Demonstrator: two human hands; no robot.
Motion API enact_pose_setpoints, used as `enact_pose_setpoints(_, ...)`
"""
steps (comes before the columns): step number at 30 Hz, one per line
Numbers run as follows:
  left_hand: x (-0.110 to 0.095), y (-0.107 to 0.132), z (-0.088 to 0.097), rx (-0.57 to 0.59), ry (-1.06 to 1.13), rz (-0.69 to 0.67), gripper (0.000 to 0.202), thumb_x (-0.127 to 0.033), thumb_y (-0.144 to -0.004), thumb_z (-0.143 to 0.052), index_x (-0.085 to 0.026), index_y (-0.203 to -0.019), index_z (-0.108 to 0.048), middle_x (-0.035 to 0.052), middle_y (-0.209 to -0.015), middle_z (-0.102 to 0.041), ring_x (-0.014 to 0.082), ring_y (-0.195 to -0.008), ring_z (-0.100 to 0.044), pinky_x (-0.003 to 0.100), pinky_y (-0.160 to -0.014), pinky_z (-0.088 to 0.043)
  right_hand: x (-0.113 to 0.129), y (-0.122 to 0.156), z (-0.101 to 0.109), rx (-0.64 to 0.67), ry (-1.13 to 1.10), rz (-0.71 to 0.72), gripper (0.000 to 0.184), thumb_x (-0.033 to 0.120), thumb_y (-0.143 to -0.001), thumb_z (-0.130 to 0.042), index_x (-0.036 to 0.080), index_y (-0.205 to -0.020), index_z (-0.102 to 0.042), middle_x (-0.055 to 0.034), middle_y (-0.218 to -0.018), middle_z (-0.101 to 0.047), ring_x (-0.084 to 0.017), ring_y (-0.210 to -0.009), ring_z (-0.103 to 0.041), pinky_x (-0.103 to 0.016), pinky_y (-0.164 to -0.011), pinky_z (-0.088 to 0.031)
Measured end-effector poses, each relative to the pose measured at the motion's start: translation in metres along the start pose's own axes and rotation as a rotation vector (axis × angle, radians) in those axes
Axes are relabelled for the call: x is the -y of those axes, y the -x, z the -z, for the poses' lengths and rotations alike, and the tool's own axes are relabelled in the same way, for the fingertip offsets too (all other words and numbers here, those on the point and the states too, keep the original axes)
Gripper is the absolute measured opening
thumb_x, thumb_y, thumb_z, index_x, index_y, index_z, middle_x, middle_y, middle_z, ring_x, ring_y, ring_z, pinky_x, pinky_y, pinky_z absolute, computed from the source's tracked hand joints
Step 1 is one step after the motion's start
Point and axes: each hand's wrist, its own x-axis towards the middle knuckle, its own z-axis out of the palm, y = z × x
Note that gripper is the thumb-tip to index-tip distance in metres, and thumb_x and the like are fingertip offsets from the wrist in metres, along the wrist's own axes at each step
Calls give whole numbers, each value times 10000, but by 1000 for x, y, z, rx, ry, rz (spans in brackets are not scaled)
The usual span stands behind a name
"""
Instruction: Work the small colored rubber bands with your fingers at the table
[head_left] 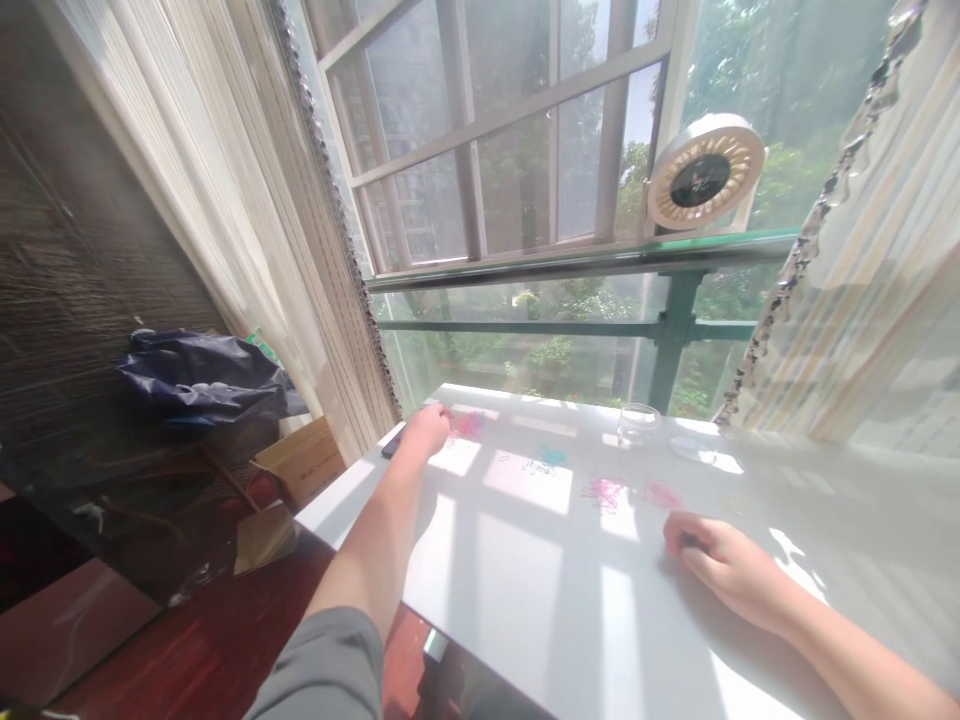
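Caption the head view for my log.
Left hand stretches to a pink tangled pile at the far corner of the white table; right hand rests near a second pink pile.

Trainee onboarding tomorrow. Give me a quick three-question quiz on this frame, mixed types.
1. True or false: the left hand is stretched to the far left corner of the white table, beside a pink pile.
2. What stands on the green rail at the window? A) fan B) kettle C) lamp
3. Fill in: the small pile mid-table, between pink ones, is ___.
Key: 1 true; 2 A; 3 blue
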Motion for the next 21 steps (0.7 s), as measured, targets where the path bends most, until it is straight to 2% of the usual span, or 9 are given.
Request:
enact_pose_setpoints(4,17,0,10,42,-83,1,257,-293,-797,-471,-225,-945,-670,51,-988,-693,199,-863,-615,258,-724,-433,-3,-1,-2,-19,-7,6,109,183,-688,-375,215,-717,-475,13,-686,-523,-157,-654,-463,-260,-631,-377)
enact_pose_setpoints(7,19,5,12,98,-134,-45,234,-318,-768,-522,-230,-902,-692,43,-932,-704,191,-815,-620,244,-692,-431,-4,-1,-2,-34,-18,12,117,174,-674,-385,213,-716,-487,10,-682,-531,-160,-655,-472,-261,-625,-375)
enact_pose_setpoints(14,0,7,-1,241,-216,-174,216,-289,-708,-606,-233,-881,-722,40,-918,-716,182,-811,-631,218,-689,-439,2,-1,1,-53,-62,27,154,151,-634,-378,210,-697,-506,10,-666,-539,-160,-645,-475,-261,-613,-373)
enact_pose_setpoints(21,-24,9,-26,310,-243,-248,255,-306,-666,-628,-239,-898,-710,25,-925,-717,180,-821,-633,219,-698,-444,9,3,3,-82,-104,49,173,151,-626,-370,206,-701,-515,8,-680,-554,-158,-652,-486,-261,-627,-378)
